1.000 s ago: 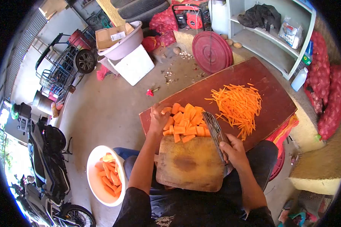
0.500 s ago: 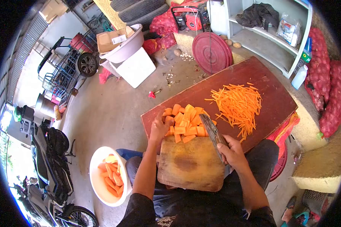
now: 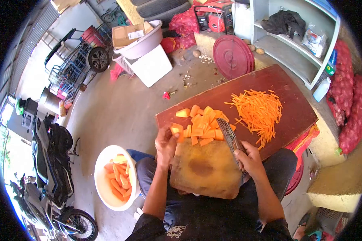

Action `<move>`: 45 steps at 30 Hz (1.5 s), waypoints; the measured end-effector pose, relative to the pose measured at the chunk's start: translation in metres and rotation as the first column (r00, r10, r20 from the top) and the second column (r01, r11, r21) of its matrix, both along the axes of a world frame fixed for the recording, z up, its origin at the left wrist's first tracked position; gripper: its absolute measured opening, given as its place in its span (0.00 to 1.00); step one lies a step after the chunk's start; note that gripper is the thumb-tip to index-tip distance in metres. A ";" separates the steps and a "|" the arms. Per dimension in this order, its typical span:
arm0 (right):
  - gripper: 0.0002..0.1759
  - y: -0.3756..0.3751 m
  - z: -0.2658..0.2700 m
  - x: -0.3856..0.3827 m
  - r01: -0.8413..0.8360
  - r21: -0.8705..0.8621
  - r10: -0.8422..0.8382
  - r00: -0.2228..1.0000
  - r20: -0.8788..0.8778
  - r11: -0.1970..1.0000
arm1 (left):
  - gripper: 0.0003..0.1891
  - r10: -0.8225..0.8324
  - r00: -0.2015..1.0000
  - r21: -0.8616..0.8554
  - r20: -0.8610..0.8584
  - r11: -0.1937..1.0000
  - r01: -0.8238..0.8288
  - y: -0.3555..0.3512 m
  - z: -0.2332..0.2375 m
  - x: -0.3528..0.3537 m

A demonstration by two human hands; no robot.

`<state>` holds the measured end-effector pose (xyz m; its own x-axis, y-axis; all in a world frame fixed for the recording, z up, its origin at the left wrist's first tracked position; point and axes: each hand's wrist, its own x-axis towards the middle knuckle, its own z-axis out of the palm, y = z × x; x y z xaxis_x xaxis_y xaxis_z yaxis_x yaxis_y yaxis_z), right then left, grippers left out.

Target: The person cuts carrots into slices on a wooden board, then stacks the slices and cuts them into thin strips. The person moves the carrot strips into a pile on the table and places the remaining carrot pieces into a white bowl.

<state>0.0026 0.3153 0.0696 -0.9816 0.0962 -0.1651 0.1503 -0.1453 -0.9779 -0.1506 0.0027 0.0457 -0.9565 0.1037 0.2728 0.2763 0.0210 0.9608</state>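
Pulled back from the heap, left hand point(image 3: 167, 141) pinches a carrot chunk point(image 3: 176, 129) at the chopping block's point(image 3: 205, 170) edge; right hand point(image 3: 250, 158) grips the cleaver point(image 3: 228, 134). Slicing's next, I'd say: chunk flat, fingers tucked.

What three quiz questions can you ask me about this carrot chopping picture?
1. True or false: the left hand holds the knife.
2. Which lies farther right on the red board? A carrot chunks; B thin carrot strips.
3. Fill in: the white bowl holds ____ pieces.
Key: 1 false, the right hand holds it, the left grips one carrot chunk; 2 B; 3 carrot.
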 end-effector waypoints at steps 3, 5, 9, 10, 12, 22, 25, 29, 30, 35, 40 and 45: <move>0.21 -0.004 -0.002 0.002 -0.042 0.014 0.042 0.998 -0.048 0.999 | 0.26 -0.049 0.998 0.127 0.046 0.991 0.043 0.004 -0.001 0.041; 0.26 -0.005 -0.006 0.003 -0.082 0.042 0.085 0.993 -0.082 0.996 | 0.24 -0.107 0.986 0.082 0.131 0.992 0.096 0.007 0.002 0.061; 0.25 -0.008 -0.004 0.012 -0.180 0.056 0.181 0.983 -0.012 0.982 | 0.20 -0.130 0.991 0.056 0.019 0.990 0.129 0.018 -0.014 0.095; 0.25 -0.009 0.000 0.014 -0.210 0.047 0.210 0.978 -0.005 0.977 | 0.19 -0.113 0.993 0.012 -0.045 0.993 0.113 0.019 -0.018 0.102; 0.25 -0.013 0.002 0.020 -0.266 0.048 0.266 0.964 0.016 0.963 | 0.21 -0.060 0.986 -0.173 -0.152 0.984 0.033 0.019 -0.021 0.113; 0.24 -0.046 0.041 0.058 -0.368 0.427 0.424 0.905 -0.038 0.826 | 0.24 -0.048 0.862 -0.541 -0.504 0.796 -0.272 0.011 -0.014 0.136; 0.25 -0.048 0.062 0.072 -0.417 0.529 0.477 0.879 0.026 0.739 | 0.24 -0.092 0.864 -0.591 -0.496 0.765 -0.257 0.011 -0.011 0.135; 0.27 -0.047 0.065 0.084 -0.388 0.659 0.504 0.863 0.015 0.644 | 0.26 -0.158 0.852 -0.608 -0.499 0.765 -0.214 0.007 -0.017 0.134; 0.26 -0.047 0.063 0.086 -0.356 0.683 0.494 0.869 -0.008 0.637 | 0.27 -0.175 0.845 -0.607 -0.506 0.768 -0.205 0.005 -0.019 0.133; 0.27 -0.052 0.066 0.083 -0.377 0.658 0.490 0.872 0.014 0.652 | 0.30 -0.221 0.852 -0.653 -0.475 0.737 -0.173 0.000 -0.016 0.132; 0.34 -0.057 0.072 0.074 -0.516 0.558 0.495 0.845 0.204 0.650 | 0.31 -0.251 0.861 -0.689 -0.443 0.709 -0.148 -0.005 -0.027 0.131; 0.31 -0.058 0.084 0.065 -0.490 0.473 0.443 0.870 0.216 0.732 | 0.31 -0.248 0.851 -0.697 -0.463 0.695 -0.176 -0.003 -0.025 0.129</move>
